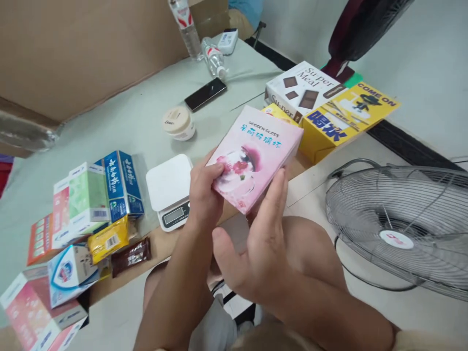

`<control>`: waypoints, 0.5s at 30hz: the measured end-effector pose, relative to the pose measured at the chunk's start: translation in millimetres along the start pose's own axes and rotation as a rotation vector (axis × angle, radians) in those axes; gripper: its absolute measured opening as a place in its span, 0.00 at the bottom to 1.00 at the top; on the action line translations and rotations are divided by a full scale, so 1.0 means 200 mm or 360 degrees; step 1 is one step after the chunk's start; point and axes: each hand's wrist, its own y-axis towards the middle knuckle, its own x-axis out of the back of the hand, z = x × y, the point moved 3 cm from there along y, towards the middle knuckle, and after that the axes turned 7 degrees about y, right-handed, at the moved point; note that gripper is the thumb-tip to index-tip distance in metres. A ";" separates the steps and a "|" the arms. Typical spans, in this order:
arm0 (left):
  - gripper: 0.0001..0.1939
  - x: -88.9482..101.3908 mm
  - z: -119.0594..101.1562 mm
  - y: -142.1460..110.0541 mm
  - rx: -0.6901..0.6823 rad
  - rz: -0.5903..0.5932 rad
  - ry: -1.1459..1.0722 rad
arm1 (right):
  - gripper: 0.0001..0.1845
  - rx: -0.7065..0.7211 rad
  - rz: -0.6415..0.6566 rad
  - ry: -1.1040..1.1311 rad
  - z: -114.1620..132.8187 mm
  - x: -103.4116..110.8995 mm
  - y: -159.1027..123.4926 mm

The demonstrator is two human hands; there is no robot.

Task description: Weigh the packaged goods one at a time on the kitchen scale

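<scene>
A pink box (252, 156) printed with a glass cup and flowers is held up over my lap, tilted. My left hand (206, 190) grips its left side, with the thumb on the front face. Against the box's lower right edge rest the fingers of my right hand (261, 243), stretched out with the thumb apart. Just left of the box, a white kitchen scale (170, 180) with a dark display panel lies on the table. Behind the scale stands a round cream jar (179, 123) with a pale lid.
Several boxes, among them a blue one (120, 183), and snack packets (108, 239) crowd the table's left. A phone (205, 94) and water bottles (214, 56) lie further back. A white box (303, 87) and a yellow box (347, 122) stand right. A fan (397, 239) stands beside me.
</scene>
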 end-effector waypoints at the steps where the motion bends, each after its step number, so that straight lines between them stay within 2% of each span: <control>1: 0.10 -0.05 0.02 0.03 0.0039 0.0051 0.0058 | 0.57 -0.0050 0.0034 -0.0038 -0.02 0.03 0.02; 4: 0.11 -0.16 0.06 0.13 0.0019 0.0071 0.0347 | 0.56 -0.0245 0.0119 -0.0065 -0.09 0.10 0.08; 7: 0.12 -0.21 0.11 0.20 -0.0079 0.0051 0.0645 | 0.57 -0.0497 0.0178 -0.0020 -0.18 0.12 0.15; 11: 0.12 -0.21 0.18 0.24 -0.0160 0.0034 0.1041 | 0.56 -0.0746 0.0282 0.0134 -0.27 0.15 0.23; 15: 0.13 -0.16 0.20 0.26 -0.0325 -0.0017 0.1378 | 0.54 -0.0809 0.0335 0.0247 -0.30 0.19 0.28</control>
